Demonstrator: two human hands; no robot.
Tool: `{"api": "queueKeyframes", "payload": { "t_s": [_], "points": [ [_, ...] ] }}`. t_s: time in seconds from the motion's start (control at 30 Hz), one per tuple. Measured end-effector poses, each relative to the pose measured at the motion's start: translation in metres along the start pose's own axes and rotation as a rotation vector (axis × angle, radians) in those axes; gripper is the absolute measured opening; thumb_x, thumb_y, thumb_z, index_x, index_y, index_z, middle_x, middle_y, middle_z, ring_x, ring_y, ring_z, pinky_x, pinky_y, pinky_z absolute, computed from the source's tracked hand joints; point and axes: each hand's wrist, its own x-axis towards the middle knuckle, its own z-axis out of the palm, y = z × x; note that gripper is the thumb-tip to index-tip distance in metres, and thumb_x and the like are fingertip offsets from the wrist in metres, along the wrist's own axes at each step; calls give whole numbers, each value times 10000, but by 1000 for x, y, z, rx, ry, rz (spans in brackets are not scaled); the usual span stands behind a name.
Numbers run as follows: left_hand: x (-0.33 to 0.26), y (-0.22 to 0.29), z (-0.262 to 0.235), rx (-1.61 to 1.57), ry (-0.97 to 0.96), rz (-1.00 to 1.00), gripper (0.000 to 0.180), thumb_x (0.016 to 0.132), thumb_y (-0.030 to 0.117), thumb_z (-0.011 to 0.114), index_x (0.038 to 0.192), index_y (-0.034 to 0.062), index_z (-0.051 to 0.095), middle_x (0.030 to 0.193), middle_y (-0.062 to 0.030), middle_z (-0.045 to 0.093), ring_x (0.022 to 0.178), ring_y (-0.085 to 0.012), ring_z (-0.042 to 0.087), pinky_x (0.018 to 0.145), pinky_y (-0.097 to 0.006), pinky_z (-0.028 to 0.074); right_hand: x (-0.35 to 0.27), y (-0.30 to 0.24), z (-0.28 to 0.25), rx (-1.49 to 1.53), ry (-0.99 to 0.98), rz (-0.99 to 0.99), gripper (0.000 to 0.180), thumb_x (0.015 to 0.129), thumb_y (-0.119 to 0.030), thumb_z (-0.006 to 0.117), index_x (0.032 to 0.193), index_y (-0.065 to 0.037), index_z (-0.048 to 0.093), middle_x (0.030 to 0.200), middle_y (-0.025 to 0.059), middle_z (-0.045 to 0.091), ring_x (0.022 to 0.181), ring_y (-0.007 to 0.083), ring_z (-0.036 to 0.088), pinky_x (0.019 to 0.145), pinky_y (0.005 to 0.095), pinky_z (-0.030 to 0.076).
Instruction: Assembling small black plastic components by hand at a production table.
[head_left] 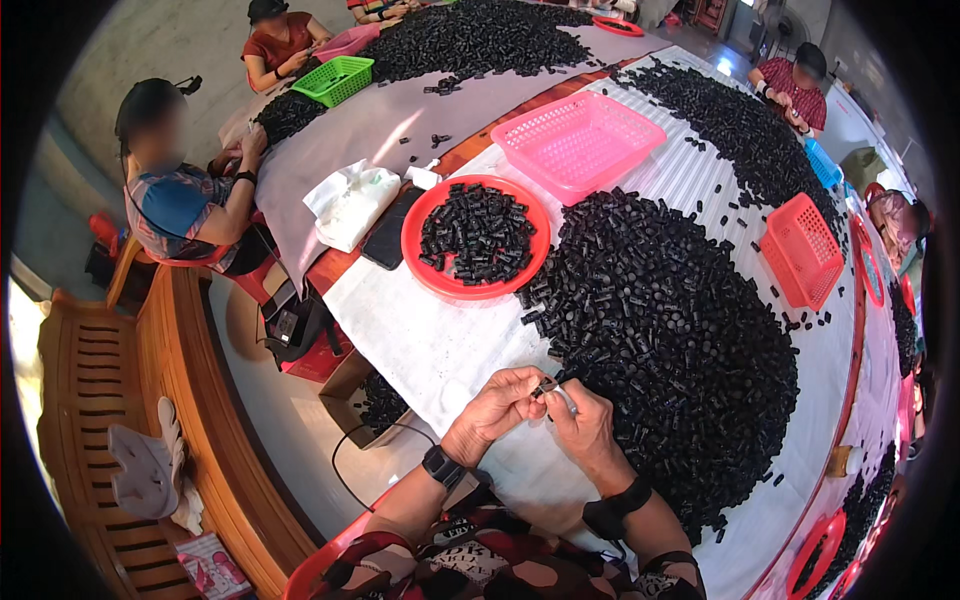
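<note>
In front of my body, above the near edge of the white-covered table, both my hands meet with fingertips pinched together. My left hand (503,402) holds a small black cylindrical part (543,387) between thumb and fingers. Closed right beside it, my right hand (585,428) has its thumb and forefinger at the same part; a thin greyish bit shows by its thumb, too small to name. To the right of the hands spreads a large heap of similar black parts (680,340). Beyond the hands, a round red tray (411,247) holds many more of them.
A pink basket (580,135) stands past the heap, a smaller one (803,250) to the right. Tissues (352,205) and a dark phone-like slab (392,230) lie left of the tray. A cardboard box (345,395) sits below the table. Other people work around the tables; a wooden bench (170,400) stands left.
</note>
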Motion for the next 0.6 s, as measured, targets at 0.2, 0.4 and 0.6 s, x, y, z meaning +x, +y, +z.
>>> {"api": "queueKeyframes", "payload": {
  "t_s": [0.2, 0.4, 0.6],
  "points": [
    [0, 1, 4, 7, 1, 8, 281, 918, 176, 590, 1032, -80, 587, 867, -87, 615, 742, -124, 562, 662, -232, 465, -1, 0, -1, 26, -7, 34, 238, 895, -194, 594, 747, -23, 522, 656, 152, 575, 574, 337, 597, 492, 383, 452],
    [1, 2, 2, -11, -5, 10, 272, 915, 162, 592, 1024, -87, 586, 866, -94, 621, 748, -126, 574, 683, -230, 477, 0, 0, 0, 44, 3, 35, 229, 896, -192, 592, 758, -20, 530, 667, 147, 582, 585, 335, 602, 501, 379, 458],
    [1, 1, 3, -9, -4, 9, 267, 915, 159, 591, 1028, -84, 588, 867, -87, 623, 749, -128, 572, 683, -234, 468, 0, 0, -1, 13, -18, 28, 223, 886, -183, 603, 753, -21, 526, 657, 146, 577, 577, 329, 602, 496, 377, 456]
  ]
}}
